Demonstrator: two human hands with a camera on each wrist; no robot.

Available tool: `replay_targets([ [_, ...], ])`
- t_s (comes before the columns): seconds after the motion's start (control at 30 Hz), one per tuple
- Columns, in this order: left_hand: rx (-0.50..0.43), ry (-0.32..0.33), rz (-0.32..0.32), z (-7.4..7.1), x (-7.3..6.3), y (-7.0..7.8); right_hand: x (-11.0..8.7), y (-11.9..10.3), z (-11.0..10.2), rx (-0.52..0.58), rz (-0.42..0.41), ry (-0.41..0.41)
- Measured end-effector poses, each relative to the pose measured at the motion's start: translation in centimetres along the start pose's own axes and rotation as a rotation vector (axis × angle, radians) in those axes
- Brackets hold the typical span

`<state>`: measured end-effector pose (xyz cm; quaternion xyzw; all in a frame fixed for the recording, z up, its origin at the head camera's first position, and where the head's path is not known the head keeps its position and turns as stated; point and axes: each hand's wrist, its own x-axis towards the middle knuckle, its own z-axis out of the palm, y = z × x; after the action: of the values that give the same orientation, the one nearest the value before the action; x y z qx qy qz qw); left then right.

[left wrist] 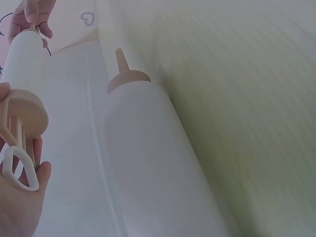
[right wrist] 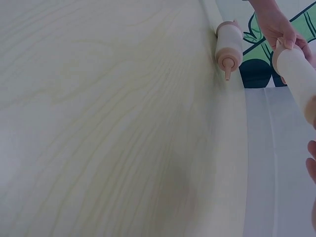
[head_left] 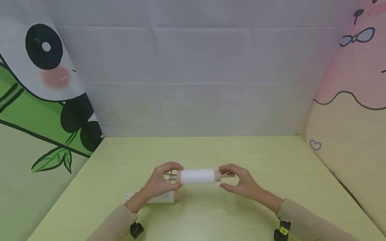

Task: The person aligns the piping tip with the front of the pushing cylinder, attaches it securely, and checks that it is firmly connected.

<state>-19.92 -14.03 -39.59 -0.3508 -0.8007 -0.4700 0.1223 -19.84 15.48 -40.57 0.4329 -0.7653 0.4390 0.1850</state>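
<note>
A white syringe-like dispenser [head_left: 197, 176] with beige end caps is held level above the table, its nozzle to the right. My left hand [head_left: 159, 180] grips its left cap between thumb and fingers. In the left wrist view a white ring handle [left wrist: 30, 173] on the plunger shows by the left palm. At the other end my right hand [head_left: 242, 184] curls its thumb and fingers around the nozzle end. A second, similar dispenser [head_left: 162, 198] lies on the table, partly hidden by the left forearm; its beige nozzle [left wrist: 122, 60] shows in the left wrist view.
The pale wooden table [head_left: 235, 217] meets a white cloth backdrop [head_left: 196, 67] at the back. Printed cloth walls stand on either side, a panda one [head_left: 45, 124] at left and a pink and beige one [head_left: 346, 134] at right.
</note>
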Motion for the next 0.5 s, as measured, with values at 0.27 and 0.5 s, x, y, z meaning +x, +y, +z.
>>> replay_targets([
  [0.27,0.004,0.009,0.031,-0.05,-0.06,-0.14,0.28,0.01,0.1,0.005,-0.105,0.03],
  [0.5,0.003,0.014,0.044,-0.02,-0.1,-0.05,0.17,-0.03,0.05,0.004,-0.049,0.022],
])
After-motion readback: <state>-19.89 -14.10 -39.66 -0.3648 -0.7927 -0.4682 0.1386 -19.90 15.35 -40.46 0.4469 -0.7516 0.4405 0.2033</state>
